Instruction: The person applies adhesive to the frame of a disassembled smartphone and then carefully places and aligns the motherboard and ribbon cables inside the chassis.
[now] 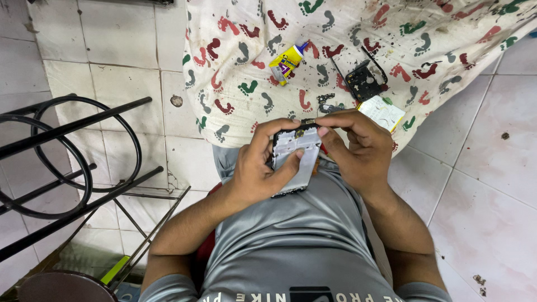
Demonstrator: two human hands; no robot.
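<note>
Held over a grey-shirted lap, an opened phone [293, 159] is clamped in the left hand [258, 168], fingers wrapped along its long edges, while the right hand [358, 148] is pinched together on a small part at its top end. Light, thin and stiff, the phone looks fragile where bare, and is judged best gripped by its edges. A glue tube [286, 62], a black frame piece [364, 81] and a small white packet [381, 112] lie on the footprint-patterned cloth [235, 33] beyond.
</note>
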